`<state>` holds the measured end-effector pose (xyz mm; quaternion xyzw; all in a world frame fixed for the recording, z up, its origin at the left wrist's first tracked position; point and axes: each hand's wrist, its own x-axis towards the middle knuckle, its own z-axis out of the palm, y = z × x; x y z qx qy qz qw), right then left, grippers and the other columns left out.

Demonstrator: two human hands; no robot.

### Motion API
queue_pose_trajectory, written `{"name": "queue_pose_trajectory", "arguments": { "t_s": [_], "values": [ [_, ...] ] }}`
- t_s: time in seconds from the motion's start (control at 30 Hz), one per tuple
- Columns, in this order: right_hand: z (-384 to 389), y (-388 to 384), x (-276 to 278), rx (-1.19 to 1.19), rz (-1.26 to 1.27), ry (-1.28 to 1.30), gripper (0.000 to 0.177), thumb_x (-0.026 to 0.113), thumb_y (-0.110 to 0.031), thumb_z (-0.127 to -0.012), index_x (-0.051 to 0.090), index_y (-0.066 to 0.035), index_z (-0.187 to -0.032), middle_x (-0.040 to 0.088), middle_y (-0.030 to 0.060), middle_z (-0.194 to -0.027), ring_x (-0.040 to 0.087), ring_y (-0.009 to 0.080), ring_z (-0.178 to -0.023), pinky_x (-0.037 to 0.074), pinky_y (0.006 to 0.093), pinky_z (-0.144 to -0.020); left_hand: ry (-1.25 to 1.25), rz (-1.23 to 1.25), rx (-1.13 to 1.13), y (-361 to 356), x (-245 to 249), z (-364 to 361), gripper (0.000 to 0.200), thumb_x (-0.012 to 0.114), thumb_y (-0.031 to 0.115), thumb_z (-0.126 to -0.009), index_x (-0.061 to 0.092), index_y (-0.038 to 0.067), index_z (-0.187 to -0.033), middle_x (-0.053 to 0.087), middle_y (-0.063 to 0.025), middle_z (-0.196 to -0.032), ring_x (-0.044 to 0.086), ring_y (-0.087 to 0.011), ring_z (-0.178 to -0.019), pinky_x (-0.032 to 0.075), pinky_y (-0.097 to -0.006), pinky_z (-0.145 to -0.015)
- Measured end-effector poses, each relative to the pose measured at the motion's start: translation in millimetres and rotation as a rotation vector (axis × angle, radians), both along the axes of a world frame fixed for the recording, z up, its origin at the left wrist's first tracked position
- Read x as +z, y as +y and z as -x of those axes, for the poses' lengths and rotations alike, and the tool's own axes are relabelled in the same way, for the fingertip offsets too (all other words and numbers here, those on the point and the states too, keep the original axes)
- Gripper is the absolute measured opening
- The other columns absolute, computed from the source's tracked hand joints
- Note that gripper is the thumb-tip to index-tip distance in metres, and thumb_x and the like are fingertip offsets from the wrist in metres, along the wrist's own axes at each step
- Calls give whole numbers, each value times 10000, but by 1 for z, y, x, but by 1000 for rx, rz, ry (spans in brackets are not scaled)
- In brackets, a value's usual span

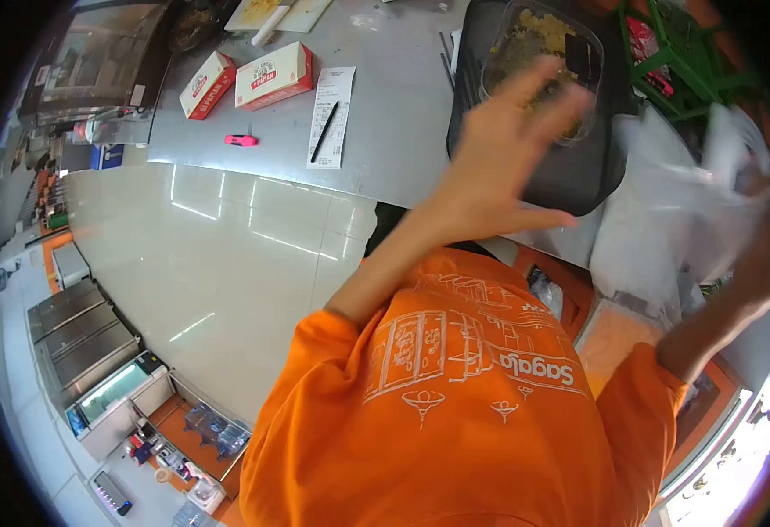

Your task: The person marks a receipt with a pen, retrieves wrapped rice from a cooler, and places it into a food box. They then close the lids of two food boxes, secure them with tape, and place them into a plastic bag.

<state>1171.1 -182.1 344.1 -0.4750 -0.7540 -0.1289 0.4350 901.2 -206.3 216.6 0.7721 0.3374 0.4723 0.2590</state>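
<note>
My left hand is open, its fingers spread and slightly smeared by motion. It hovers over a black tray, in front of a clear plastic container with yellowish crumbly food in it. At the right edge, my right hand grips a translucent white plastic bag; the bag is blurred and its fingers are partly covered by the plastic. The bag hangs beside the tray.
On the metal table lie two red-and-white boxes, a receipt with a black pen, and a pink marker. A knife rests by a cutting board. Green plastic baskets stand behind the bag.
</note>
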Motion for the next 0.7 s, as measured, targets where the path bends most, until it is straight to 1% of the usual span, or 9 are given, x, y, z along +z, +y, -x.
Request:
{"name": "queue_pose_trajectory", "arguments": {
  "t_s": [0.07,0.13,0.23,0.3,0.37,0.43,0.5,0.57,0.7],
  "values": [
    [76,-26,-22,41,289,505,191,491,-161,-885,482,-36,-1028,539,58,-825,528,130,-712,422,236,-608,238,-143,33,-1,-7,-26,802,720,320,-626,341,274,-1331,265,-119,-1394,281,-331,-1258,147,-605,-978],
    [120,-33,-28,211,460,825,245,526,-165,-875,476,-23,-1069,532,44,-845,509,98,-756,390,207,-626,310,-555,249,0,-25,-29,634,689,278,-627,473,184,-1215,479,-100,-1216,478,-278,-1094,241,-532,-980],
    [133,-27,-38,603,663,1143,287,592,-152,-844,466,-11,-1060,465,11,-882,464,61,-804,380,180,-627,-56,-184,-133,-8,-46,16,392,638,184,-646,569,94,-1021,612,-65,-919,592,-229,-801,389,-385,-885],
    [122,-13,-53,599,690,835,336,637,-161,-805,483,-4,-1059,465,14,-955,461,60,-839,383,179,-640,-79,76,-94,-14,-34,63,229,593,101,-671,580,35,-891,601,-52,-690,576,-185,-590,461,-279,-671],
    [141,-11,-60,611,816,563,372,673,-154,-760,503,2,-1052,479,16,-982,467,62,-847,386,178,-660,-286,450,-217,-3,-27,123,208,548,63,-735,577,28,-938,606,-42,-725,587,-157,-614,448,-282,-544],
    [176,-14,-62,643,1055,309,396,701,-133,-709,528,5,-1038,506,16,-964,482,68,-828,389,176,-687,-337,639,-296,7,-30,176,214,531,88,-808,562,-5,-998,616,-39,-753,595,-136,-635,457,-268,-520],
    [220,-6,-77,557,1164,358,366,685,-88,-683,547,1,-1010,532,19,-917,495,69,-804,402,184,-674,-646,949,-467,7,-42,233,254,521,98,-830,542,-28,-1049,620,-51,-795,600,-146,-675,468,-241,-582],
    [253,5,-99,553,1274,522,337,662,-56,-679,555,2,-993,549,18,-859,509,68,-765,411,189,-649,-891,1122,-471,5,-60,272,298,519,114,-842,519,-48,-1092,619,-75,-849,603,-156,-732,478,-235,-647],
    [304,16,-151,661,1378,1049,257,595,-29,-728,552,16,-977,563,16,-770,534,72,-676,425,196,-577,-1136,1124,-291,6,-82,320,400,546,175,-832,479,-62,-1148,597,-135,-978,585,-174,-904,489,-294,-760]
  ]
}}
